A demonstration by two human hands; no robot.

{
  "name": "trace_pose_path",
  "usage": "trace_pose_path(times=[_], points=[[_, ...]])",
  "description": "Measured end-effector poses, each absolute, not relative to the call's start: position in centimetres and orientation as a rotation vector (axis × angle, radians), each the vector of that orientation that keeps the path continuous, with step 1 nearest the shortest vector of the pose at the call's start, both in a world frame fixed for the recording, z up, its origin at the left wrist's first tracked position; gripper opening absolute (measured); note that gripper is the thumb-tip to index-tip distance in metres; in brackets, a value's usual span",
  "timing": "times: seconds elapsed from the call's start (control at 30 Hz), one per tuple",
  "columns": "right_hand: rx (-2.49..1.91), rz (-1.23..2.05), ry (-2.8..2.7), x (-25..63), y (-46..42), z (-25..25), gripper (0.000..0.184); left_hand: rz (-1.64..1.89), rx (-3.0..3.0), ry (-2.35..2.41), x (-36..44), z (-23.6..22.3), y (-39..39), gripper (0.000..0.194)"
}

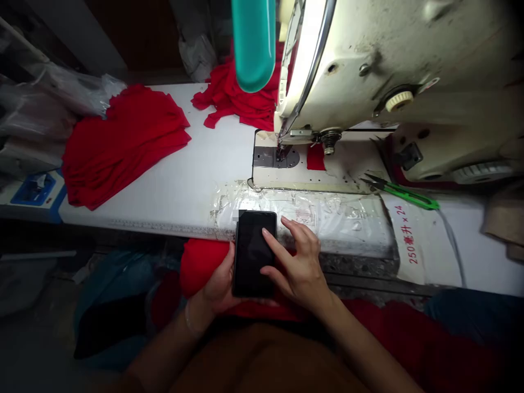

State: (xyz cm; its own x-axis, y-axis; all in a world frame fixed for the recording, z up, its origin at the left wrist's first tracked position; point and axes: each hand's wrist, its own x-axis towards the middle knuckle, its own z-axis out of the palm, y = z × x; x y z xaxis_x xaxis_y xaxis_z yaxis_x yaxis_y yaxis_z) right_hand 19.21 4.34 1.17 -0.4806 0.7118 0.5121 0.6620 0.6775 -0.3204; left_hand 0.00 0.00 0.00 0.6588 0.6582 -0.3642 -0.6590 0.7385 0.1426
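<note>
A black smartphone (254,254) lies in my left hand (216,284), whose fingers wrap its left edge and underside. The dark screen faces up. My right hand (297,267) is over the phone's right side, with the index fingertip touching the screen and the other fingers resting on plastic sheeting (303,215) at the table's edge. Red fabric (200,267) bunches on my lap beneath both hands.
An industrial sewing machine (368,71) stands at upper right on a white table (184,185). Red fabric pieces (123,142) lie stacked at left, more (233,93) at the back. Green-handled thread snips (403,195) lie right. A teal cylinder (254,38) hangs above.
</note>
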Motion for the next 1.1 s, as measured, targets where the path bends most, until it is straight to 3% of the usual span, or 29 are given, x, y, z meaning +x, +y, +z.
trace_pose_path(times=[0.27,0.6,1.1], points=[[-1.038,0.116,-2.208,19.23,4.25,1.47,0.062,0.739,-0.009,0.413,-0.04,0.29,0.08,0.081],[-1.026,0.163,-2.211,19.22,3.91,1.26,0.055,0.721,0.004,0.453,-0.07,0.26,0.06,0.084],[-1.062,0.157,-2.229,18.88,3.99,1.08,0.058,0.733,-0.001,0.439,-0.10,0.32,0.09,0.080]])
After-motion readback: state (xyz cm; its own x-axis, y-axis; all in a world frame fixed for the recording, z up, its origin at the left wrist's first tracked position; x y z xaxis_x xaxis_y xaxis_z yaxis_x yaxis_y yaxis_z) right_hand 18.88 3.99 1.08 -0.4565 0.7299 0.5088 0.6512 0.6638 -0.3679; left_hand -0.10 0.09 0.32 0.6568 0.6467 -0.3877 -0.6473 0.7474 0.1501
